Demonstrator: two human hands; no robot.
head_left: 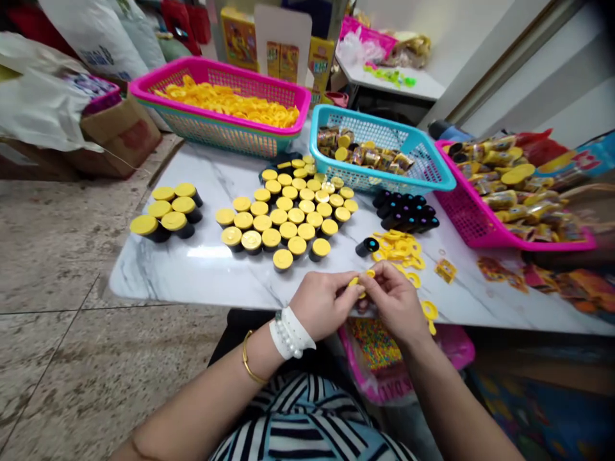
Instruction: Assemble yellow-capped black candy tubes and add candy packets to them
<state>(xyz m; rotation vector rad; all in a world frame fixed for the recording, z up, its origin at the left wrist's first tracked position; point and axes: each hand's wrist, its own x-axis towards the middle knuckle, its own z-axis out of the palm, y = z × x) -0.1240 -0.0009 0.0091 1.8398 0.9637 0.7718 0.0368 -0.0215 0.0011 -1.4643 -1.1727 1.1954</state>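
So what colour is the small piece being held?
Yellow; the small piece shows in the head view.

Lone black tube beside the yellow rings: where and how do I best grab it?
Pinch the black tube around its mid-body, probably from above and the left. It lies on its side, blue-marked end facing right toward the yellow rings, with other tubes behind, so the left looks less crowded. Your left hand would need to release the yellow piece first.

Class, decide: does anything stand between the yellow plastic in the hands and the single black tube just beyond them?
Nothing visible does. Beyond the yellow plastic, held by left hand and right hand, lies the black tube; the yellow rings sit to its right.
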